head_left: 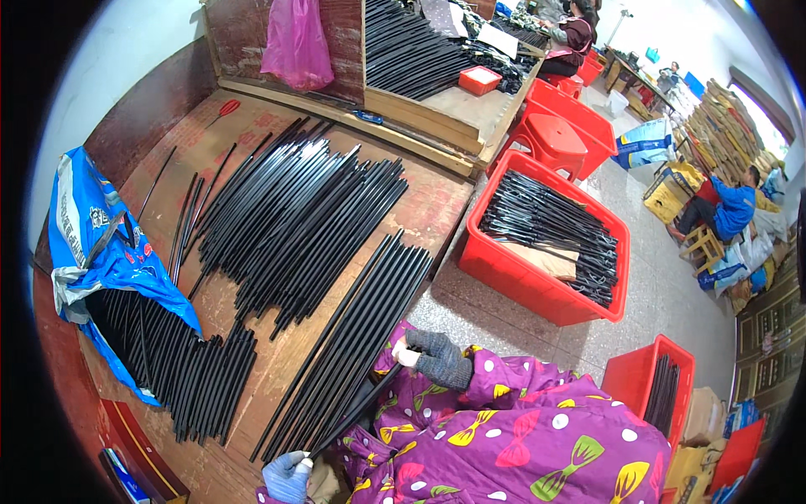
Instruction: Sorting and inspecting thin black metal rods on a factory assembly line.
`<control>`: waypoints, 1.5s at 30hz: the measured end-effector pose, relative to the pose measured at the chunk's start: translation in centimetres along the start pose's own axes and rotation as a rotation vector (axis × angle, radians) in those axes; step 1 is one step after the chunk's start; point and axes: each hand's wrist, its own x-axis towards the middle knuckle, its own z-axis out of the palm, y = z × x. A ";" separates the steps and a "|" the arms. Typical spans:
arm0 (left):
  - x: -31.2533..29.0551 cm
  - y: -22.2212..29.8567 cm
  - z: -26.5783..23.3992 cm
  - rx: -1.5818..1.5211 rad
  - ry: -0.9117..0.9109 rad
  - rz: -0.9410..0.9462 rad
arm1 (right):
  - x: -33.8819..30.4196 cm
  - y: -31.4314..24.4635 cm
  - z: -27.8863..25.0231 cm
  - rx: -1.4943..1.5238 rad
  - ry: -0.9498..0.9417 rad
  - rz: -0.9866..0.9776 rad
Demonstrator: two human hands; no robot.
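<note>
My left hand (288, 476), in a light blue knit glove, is closed at the lower end of a thin black rod (357, 414). At the rod's upper end my right hand (438, 359), in a dark grey glove with a white-covered fingertip, is closed too. The rod slants across my lap, along the table's edge. Right beside it on the table lies a row of similar black rods (344, 328). A larger heap of rods (302, 218) lies farther back, and more rods (206, 378) stick out of a blue and white bag (101, 227) at the left.
Red-handled scissors (227, 108) and a blue tool (368, 117) lie toward the table's back. A pink bag (298, 46) hangs there. Red bins (546, 290) with black parts and a red stool (550, 143) stand on the right. Other people (730, 210) sit farther off.
</note>
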 end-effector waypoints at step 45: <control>-0.4 -2.5 -0.6 -0.019 -0.083 0.033 | -0.3 0.4 0.5 -0.005 -0.010 -0.077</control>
